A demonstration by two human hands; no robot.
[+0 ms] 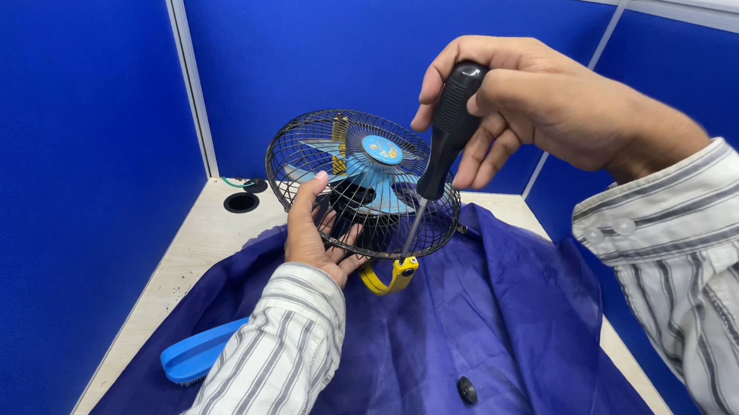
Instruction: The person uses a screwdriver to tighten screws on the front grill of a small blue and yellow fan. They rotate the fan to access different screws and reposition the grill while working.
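A small fan (359, 182) with a black wire cage, blue blades and a yellow base sits tilted on a dark blue cloth (448, 332). My left hand (315, 233) grips the cage's lower left rim from below. My right hand (527, 105) is closed around the black handle of a screwdriver (447, 133). The screwdriver's metal shaft points down to the cage's lower front edge, just above the yellow base (392, 275).
A blue brush (197, 351) lies on the cloth at the left. A small black knob (466, 390) rests on the cloth near the front. The desk (190, 246) has a round cable hole (241, 202) at the back left. Blue partition walls enclose three sides.
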